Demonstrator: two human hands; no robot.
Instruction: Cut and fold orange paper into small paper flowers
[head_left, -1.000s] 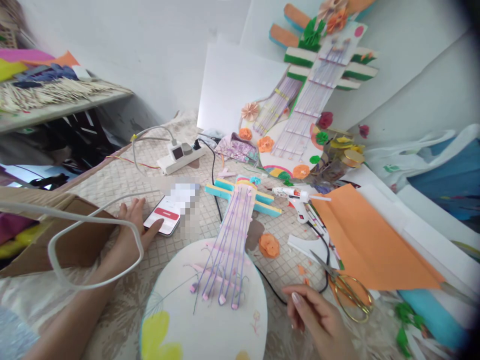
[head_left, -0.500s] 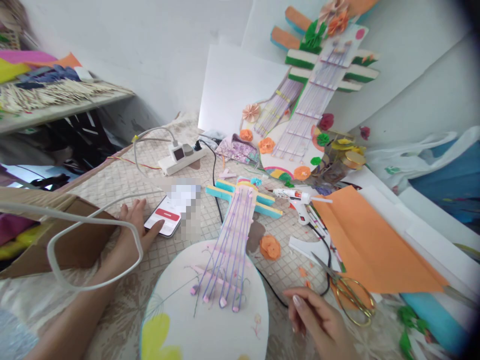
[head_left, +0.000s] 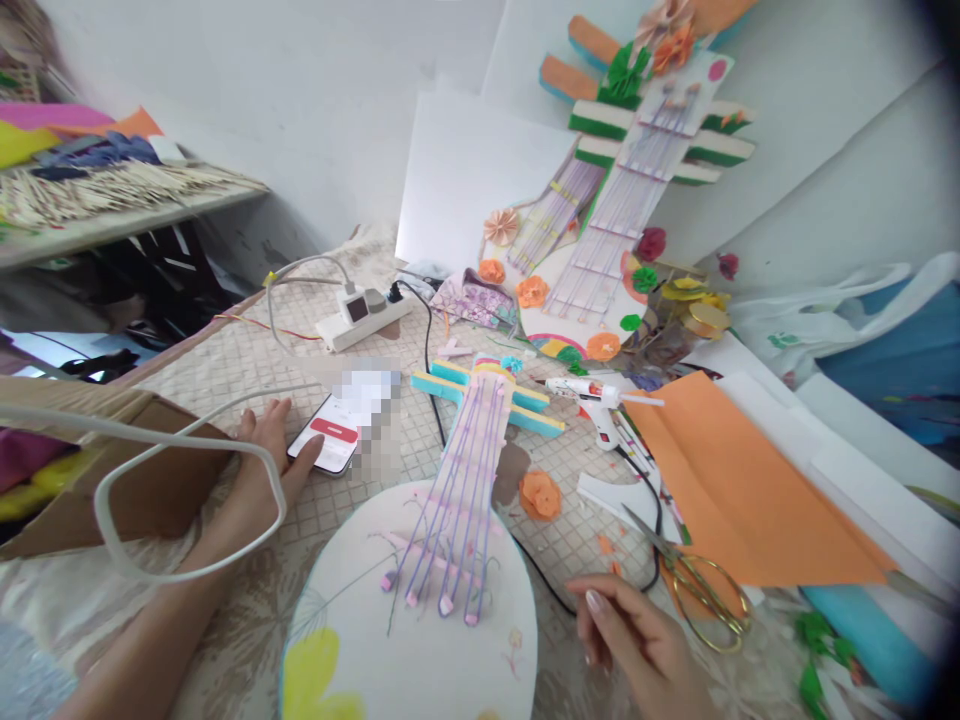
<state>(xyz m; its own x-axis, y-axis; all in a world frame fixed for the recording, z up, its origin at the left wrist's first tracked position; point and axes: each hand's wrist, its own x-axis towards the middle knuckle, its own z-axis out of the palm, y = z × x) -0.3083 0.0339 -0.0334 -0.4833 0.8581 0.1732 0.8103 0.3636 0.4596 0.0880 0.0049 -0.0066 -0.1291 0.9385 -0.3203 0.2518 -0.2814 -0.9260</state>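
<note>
On the table my left hand (head_left: 271,448) rests beside a smartphone (head_left: 326,432), its fingers apart and the thumb on the lit screen near a red button. Part of the phone's screen is blurred out. In front of me lies a paper-craft guitar (head_left: 420,640) with a white body, purple string lines, a yellow flower and blue-and-yellow pegs. My right hand (head_left: 634,640), loosely curled with thumb against fingers, is to the right of the guitar body, and nothing shows in it. Close to that hand lie gold-handled scissors (head_left: 705,598) and a black cable.
A hot glue gun (head_left: 600,405) and an orange paper flower (head_left: 540,495) lie right of the guitar neck. Orange paper (head_left: 750,480) covers the right side. Decorated guitars (head_left: 600,240) lean at the back, near a power strip (head_left: 367,320). A cardboard box (head_left: 150,480) stands left.
</note>
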